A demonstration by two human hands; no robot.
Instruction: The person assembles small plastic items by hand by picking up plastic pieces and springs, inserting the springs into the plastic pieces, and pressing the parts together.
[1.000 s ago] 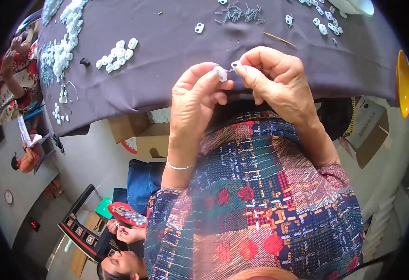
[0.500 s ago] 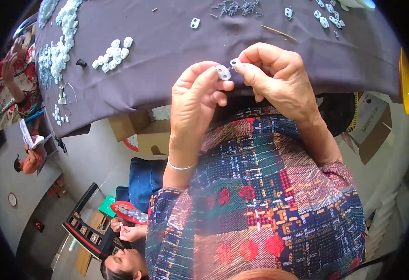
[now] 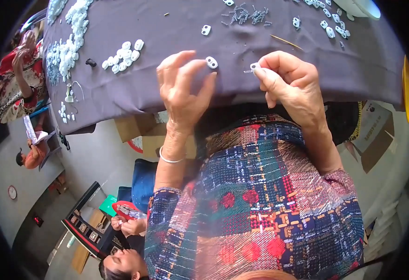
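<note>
My left hand (image 3: 183, 86) is open, fingers spread. Just beyond its fingertips, over the dark cloth, is a white oval plastic cord-lock shell (image 3: 211, 62) with two dark holes. My right hand (image 3: 291, 84) pinches a small white cord-lock piece (image 3: 254, 66) with a hole, between thumb and forefinger. From that piece a thin metal spring (image 3: 248, 72) sticks out leftward, apart from the shell. Another white cord-lock piece (image 3: 206, 30) lies further back, near a heap of small springs (image 3: 249, 16).
White pieces are grouped (image 3: 123, 57) at left, beside a long pile (image 3: 74, 42). A thin golden stick (image 3: 286, 42) lies beyond my right hand. More white pieces (image 3: 337, 25) lie far right, by a pale bowl (image 3: 360, 7). Another person's hands (image 3: 129, 226) hold something small at lower left.
My left hand has let go of the white shell and moved left, its fingers spreading. My right hand, still pinching its piece with the spring, has moved slightly right, away from the shell.
</note>
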